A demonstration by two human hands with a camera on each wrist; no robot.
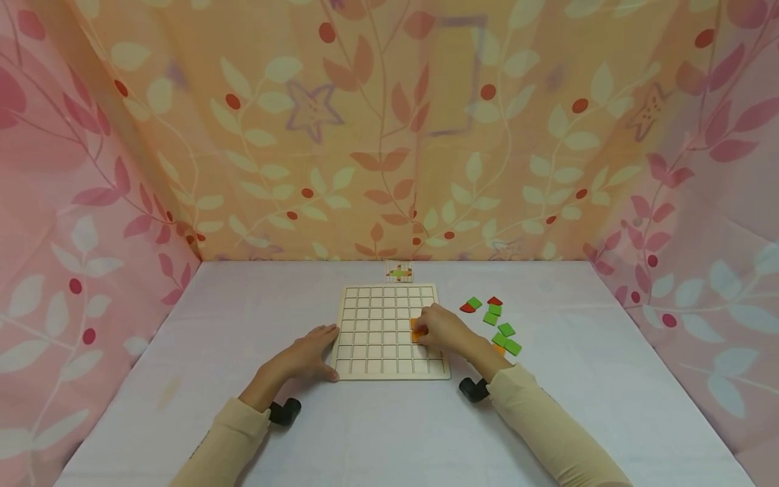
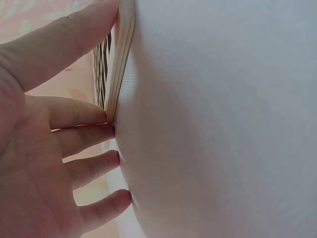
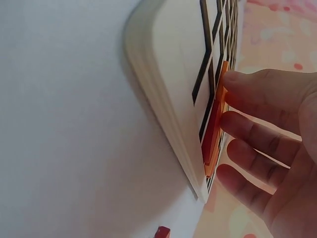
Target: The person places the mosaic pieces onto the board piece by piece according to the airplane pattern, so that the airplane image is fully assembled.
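Note:
A pale wooden grid board [image 1: 374, 345] lies on the table in the head view. My left hand [image 1: 310, 353] spreads along its left edge, thumb at the near corner; the left wrist view shows the fingertips against the board's side. Over the board's right part is my right hand [image 1: 447, 330], its fingertips right at orange tiles [image 1: 415, 323]. In the right wrist view, the thumb and extended fingers touch an orange tile [image 3: 222, 74] in the grid, with a red tile [image 3: 211, 130] beside it. The hand hides part of these tiles in the head view.
Several loose green tiles [image 1: 491, 318] lie right of the board, with red ones [image 1: 495, 300] and an orange tile [image 1: 499, 350] among them. Behind the board, a small printed pattern card [image 1: 399, 272] stands near the patterned curtain [image 1: 389, 135].

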